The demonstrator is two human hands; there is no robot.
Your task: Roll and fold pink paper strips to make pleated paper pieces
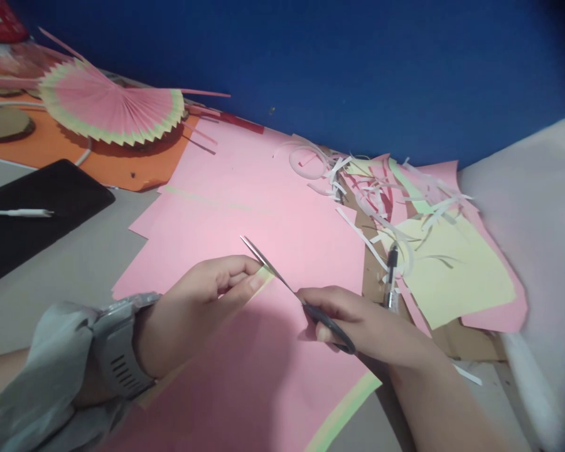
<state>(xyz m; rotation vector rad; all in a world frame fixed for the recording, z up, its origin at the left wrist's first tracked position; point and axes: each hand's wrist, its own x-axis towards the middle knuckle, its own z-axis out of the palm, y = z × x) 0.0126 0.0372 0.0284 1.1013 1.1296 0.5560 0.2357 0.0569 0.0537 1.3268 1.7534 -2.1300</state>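
Note:
Between the thumb and fingers of my left hand (216, 292) is the edge of a pink paper sheet (249, 383), where a yellow-green band shows. Another yellow and green strip runs along the sheet's lower right edge. My right hand (358, 320) grips a pair of scissors (327, 326) with black handles. Its metal blades point up and left and cross the pinched paper edge, right beside my left fingertips. The blades look nearly together; whether paper lies between them I cannot make out. More pink sheets (263, 188) lie flat underneath.
At the back left a pleated pink paper fan (113, 110) rests over orange paper (141, 169). A black tablet-like device (42, 213) with a white cable lies left. On the right are paper scraps (381, 188), a pen (392, 276) and yellow paper (456, 270). A blue wall (311, 63) stands behind.

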